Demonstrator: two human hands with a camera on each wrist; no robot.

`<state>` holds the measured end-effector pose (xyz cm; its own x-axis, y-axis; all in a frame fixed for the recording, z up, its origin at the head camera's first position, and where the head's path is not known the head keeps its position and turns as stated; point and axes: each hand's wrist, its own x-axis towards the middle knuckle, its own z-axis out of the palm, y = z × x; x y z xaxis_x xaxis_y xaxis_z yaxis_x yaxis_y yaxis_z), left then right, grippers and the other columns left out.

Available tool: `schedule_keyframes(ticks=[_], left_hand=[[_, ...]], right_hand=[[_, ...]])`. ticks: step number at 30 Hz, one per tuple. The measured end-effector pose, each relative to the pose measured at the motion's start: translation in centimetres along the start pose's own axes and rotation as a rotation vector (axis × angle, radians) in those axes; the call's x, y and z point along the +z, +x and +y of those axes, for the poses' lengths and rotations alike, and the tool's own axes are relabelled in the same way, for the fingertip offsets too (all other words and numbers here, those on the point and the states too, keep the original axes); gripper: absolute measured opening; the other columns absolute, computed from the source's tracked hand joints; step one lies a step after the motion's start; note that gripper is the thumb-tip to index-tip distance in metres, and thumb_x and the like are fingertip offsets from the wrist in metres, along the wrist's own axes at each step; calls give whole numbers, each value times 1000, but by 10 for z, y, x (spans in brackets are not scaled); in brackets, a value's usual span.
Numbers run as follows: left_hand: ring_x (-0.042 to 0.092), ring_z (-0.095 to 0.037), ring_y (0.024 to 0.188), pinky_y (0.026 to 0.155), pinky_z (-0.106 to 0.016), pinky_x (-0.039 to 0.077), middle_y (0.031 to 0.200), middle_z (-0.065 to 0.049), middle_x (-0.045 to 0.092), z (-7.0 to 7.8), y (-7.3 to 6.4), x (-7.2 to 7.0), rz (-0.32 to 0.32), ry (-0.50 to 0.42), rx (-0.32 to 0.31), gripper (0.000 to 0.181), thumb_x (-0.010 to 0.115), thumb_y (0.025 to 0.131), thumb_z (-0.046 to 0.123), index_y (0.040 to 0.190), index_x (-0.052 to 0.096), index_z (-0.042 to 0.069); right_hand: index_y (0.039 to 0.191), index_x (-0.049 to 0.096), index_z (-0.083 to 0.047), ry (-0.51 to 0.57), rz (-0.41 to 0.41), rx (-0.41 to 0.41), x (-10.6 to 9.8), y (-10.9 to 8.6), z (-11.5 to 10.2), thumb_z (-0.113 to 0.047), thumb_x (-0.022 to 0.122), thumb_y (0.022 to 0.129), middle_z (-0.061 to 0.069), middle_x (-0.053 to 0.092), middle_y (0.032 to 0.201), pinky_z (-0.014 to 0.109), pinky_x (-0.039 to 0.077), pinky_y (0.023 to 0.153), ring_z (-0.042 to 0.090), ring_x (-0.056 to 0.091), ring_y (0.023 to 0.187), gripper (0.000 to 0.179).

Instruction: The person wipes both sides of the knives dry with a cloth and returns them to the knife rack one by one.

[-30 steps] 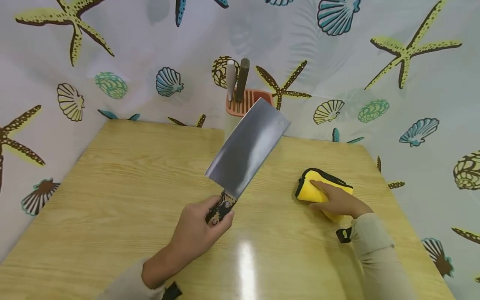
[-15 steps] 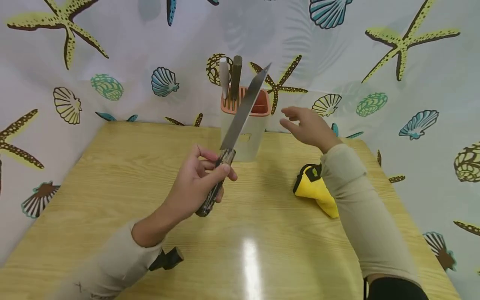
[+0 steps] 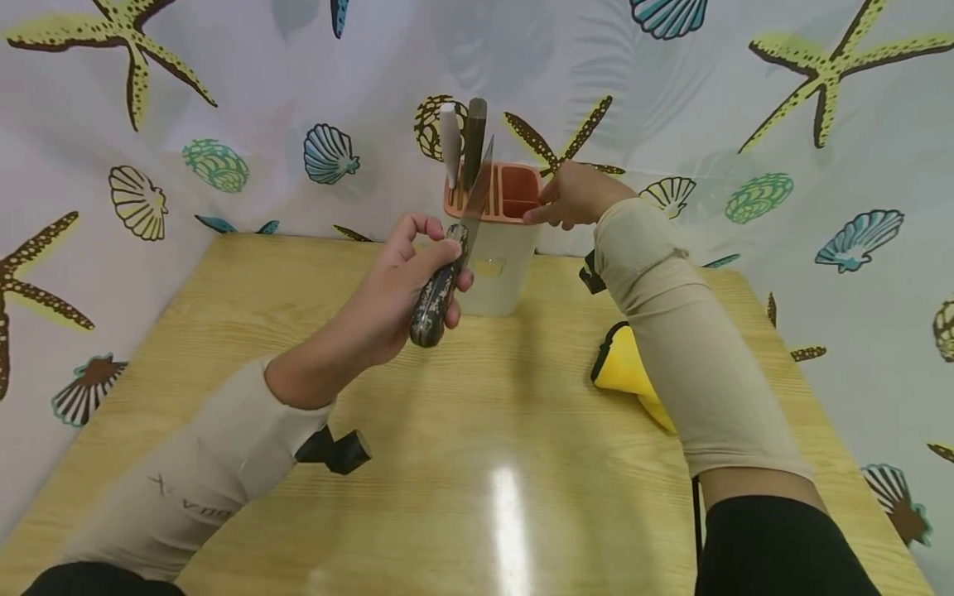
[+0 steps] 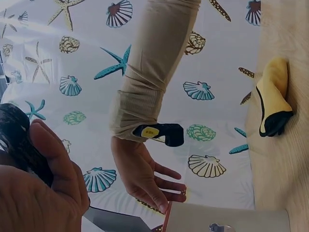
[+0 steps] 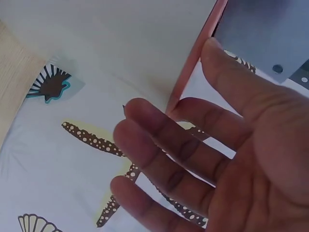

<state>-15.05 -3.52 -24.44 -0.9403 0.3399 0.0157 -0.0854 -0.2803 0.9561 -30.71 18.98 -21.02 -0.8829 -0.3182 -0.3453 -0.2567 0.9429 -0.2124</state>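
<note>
My left hand (image 3: 395, 294) grips a cleaver by its dark, mottled handle (image 3: 431, 310). In the head view the blade is nearly edge-on, pointing up in front of a knife holder (image 3: 495, 277) with a pale body and an orange-pink slotted top. My right hand (image 3: 585, 194) is at the holder's right front corner. In the right wrist view its thumb and index finger pinch the pink rim (image 5: 192, 65), the other fingers spread loosely. Beyond the rim shows the cleaver's grey blade (image 5: 263, 34). Whether the blade touches the slots is unclear.
A white-handled tool (image 3: 450, 141) and a dark-handled tool (image 3: 474, 141) stand in the holder's left slots. A folded yellow cloth (image 3: 622, 364) with black trim lies on the wooden table (image 3: 447, 463), partly behind the right forearm. Patterned fabric (image 3: 261, 74) hangs behind the table.
The right hand has left the yellow cloth and reached the holder's rim. The left hand has turned the cleaver from broadside to nearly edge-on and carried it forward to the holder.
</note>
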Motion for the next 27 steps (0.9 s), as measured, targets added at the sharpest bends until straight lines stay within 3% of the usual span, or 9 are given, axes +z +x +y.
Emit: schedule_keyframes(ticks=[4, 8, 14, 20, 27], left_hand=[[52, -13, 48, 47, -23, 48, 78, -5, 55, 7, 11, -2, 0, 56, -22, 10, 40, 106, 17, 105, 31, 21], [49, -13, 45, 42, -23, 44, 75, -4, 57, 18, 17, -4, 6, 116, -47, 11, 42, 104, 20, 108, 31, 21], [46, -15, 47, 38, -23, 40, 80, -6, 57, 39, 26, -3, -63, 150, -27, 23, 42, 103, 23, 122, 30, 23], [47, -12, 51, 40, -21, 41, 87, -4, 55, 53, 34, -1, -125, 153, -13, 28, 34, 105, 25, 132, 40, 21], [46, -8, 52, 41, -20, 41, 83, -1, 54, 63, 37, 1, -162, 106, -28, 24, 33, 105, 26, 123, 48, 22]], right_hand=[[129, 65, -3, -52, -27, 26, -5, -1, -6, -43, 56, 101, 21, 70, 123, 48, 53, 99, 35, 69, 111, 50], [136, 59, 0, -75, -61, 52, -8, -3, -11, -42, 55, 101, 21, 68, 125, 47, 52, 102, 34, 69, 111, 54], [120, 68, 0, -128, -63, 77, -13, -5, -20, -39, 58, 100, 18, 71, 114, 39, 57, 85, 23, 70, 87, 45], [123, 67, -1, -118, -60, 84, -14, -4, -21, -39, 59, 99, 16, 71, 109, 35, 57, 79, 19, 68, 81, 46], [124, 67, -3, -130, -59, 97, -16, -4, -20, -42, 59, 99, 14, 70, 108, 36, 56, 79, 21, 68, 84, 47]])
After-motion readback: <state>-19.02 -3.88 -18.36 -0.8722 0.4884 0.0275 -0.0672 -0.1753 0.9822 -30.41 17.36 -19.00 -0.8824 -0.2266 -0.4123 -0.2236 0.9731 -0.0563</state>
